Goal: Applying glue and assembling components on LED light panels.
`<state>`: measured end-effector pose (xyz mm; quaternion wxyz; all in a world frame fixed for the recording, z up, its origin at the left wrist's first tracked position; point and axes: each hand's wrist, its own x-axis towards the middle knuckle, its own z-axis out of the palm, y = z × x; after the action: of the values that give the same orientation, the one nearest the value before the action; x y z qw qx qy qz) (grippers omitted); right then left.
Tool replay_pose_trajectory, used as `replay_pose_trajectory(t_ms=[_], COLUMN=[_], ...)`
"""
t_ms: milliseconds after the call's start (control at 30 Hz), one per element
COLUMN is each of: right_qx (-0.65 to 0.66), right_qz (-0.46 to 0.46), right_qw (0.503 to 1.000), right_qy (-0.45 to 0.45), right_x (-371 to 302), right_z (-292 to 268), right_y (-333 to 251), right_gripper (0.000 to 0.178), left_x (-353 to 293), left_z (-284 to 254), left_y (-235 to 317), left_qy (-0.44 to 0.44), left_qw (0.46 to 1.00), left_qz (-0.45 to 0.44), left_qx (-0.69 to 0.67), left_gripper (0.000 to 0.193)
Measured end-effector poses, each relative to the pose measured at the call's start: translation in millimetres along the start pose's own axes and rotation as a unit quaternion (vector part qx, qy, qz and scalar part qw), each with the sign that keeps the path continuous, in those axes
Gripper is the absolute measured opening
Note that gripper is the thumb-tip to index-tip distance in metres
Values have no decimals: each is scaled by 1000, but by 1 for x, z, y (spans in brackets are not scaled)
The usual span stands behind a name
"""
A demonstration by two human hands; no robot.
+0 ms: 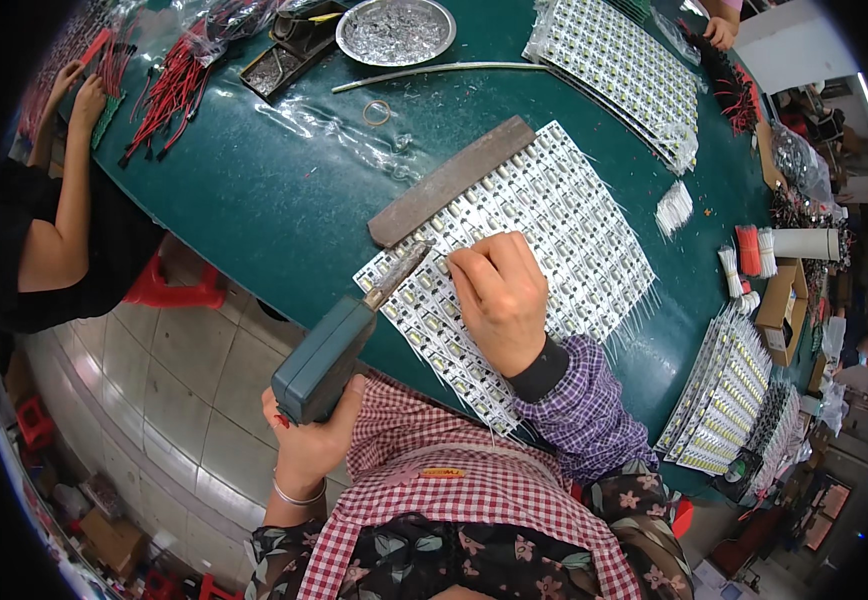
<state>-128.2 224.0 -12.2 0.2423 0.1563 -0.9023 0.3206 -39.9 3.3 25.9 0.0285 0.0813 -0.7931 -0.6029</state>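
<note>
My left hand (312,445) is wrapped round the handle of a dark green soldering gun (322,362). Its metal tip reaches to the left part of a sheet of small white circuit boards (579,225), which lies on the table before me. Close to that tip, my right hand (502,298) is closed in a pinch just over the boards; whatever is between the fingertips is hidden. A flat brown metal bar (454,180) rests along the far left edge of the sheet. Thin white wires stick out from the sheet's right edge.
On the green table (254,190) stand a metal bowl (396,30) of silvery scraps, more board stacks (619,70), (716,395) and white wire bundles (674,208). Red wires (174,85) lie at the far left, near a co-worker's hands (84,100). Another person's hand (721,32) shows at the far right.
</note>
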Motion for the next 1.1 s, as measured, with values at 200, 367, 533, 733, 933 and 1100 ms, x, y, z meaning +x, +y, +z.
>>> replay_pose_trajectory(t_ms=[200, 367, 533, 733, 933, 1100], right_qx=[5, 5, 3, 3, 4, 8], right_qz=[5, 7, 8, 8, 7, 28], right_qw=[1000, 1000, 1000, 1000, 1000, 1000], right_qy=[-7, -13, -15, -16, -10, 5], right_x=[1, 0, 1, 1, 0, 8], right_z=[0, 0, -2, -1, 0, -29], right_y=[-1, 0, 0, -1, -1, 2], right_gripper=[12, 12, 12, 12, 12, 12], left_x=[-1, -3, -5, -12, -7, -7], left_z=[-2, -4, -2, -6, -6, 3], left_y=[-2, -3, 3, -8, -11, -12], left_qy=[-11, -14, 3, 29, 6, 44], left_qw=[1000, 999, 999, 997, 999, 998], left_qz=[-14, -16, -45, -54, -4, -37], left_qx=[17, 41, 11, -50, -32, -34], left_gripper=[20, 19, 21, 35, 34, 34])
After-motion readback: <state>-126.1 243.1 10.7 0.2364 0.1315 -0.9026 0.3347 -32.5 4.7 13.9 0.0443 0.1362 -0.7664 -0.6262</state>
